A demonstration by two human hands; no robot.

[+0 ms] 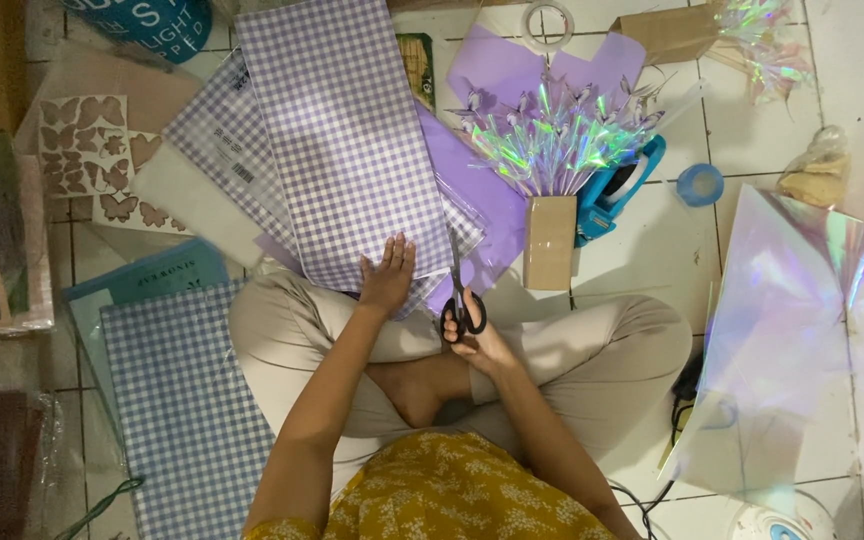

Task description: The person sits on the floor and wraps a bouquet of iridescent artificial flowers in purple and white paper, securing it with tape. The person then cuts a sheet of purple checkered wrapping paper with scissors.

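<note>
Gingham sheet [352,140] lies across your lap and the floor ahead. Your left hand [388,275] presses flat on its near edge, grip wide, while your right hand [470,330], fingers through black scissors [460,295], cuts along its right edge. Keep it taut; blades follow the checks.

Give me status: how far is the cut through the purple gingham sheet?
Barely begun. Done: gingham sheet laid flat over the lap, left hand pressing its near edge. In hand: right hand holds black scissors, blades at the sheet's near right edge. Left: nearly the whole sheet looks uncut.
</note>
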